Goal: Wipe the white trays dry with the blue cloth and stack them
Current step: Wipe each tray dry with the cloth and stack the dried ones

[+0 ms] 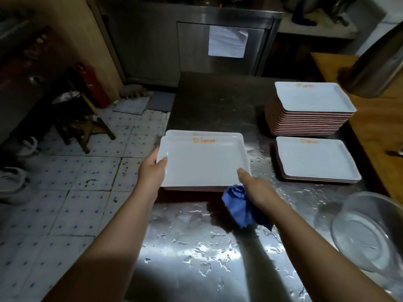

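A white tray with an orange logo lies on top of a low pile of trays at the left edge of the wet steel table. My left hand grips the top tray's left edge, thumb over the rim. My right hand holds the tray's near right corner with the thumb on top, and the crumpled blue cloth hangs from under its palm. A tall stack of white trays stands at the back right. A short stack sits just in front of it.
A metal basin sits at the table's right front. A large steel pot stands on the wooden counter to the right. Left of the table are the tiled floor, a wooden stool and a red extinguisher.
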